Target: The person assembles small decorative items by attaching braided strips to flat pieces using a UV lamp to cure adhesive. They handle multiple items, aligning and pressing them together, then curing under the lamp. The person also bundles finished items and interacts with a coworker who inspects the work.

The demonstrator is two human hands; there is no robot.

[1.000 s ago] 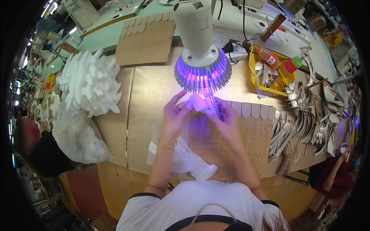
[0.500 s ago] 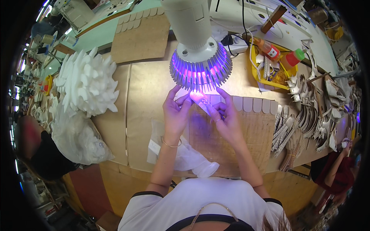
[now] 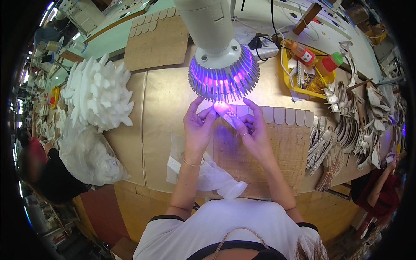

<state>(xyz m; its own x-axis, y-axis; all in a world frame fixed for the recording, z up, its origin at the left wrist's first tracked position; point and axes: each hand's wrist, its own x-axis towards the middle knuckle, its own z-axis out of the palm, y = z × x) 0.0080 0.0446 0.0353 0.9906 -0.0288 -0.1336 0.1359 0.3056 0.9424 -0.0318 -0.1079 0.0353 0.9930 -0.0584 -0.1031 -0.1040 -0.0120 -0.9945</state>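
single head view: left fisheye of a worn pair, pitched steeply down from above the wearer's shirt [image 3: 216, 223], facing forward over the bench [image 3: 167, 112]. left hand [image 3: 198, 128] and right hand [image 3: 256, 135] sit mid-frame, fairly close; lamp [image 3: 223, 76] looms top center. straight edges bow outward; rim seems too squeezed to read reliably.

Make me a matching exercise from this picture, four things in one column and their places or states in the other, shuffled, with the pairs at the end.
1. finned lamp
2. yellow tray
3. spiky white pile
4. small pale piece

A. at the person's left
B. between left hand and right hand
C. glowing purple overhead
D. holding bottles

Pairs: 1-C, 2-D, 3-A, 4-B
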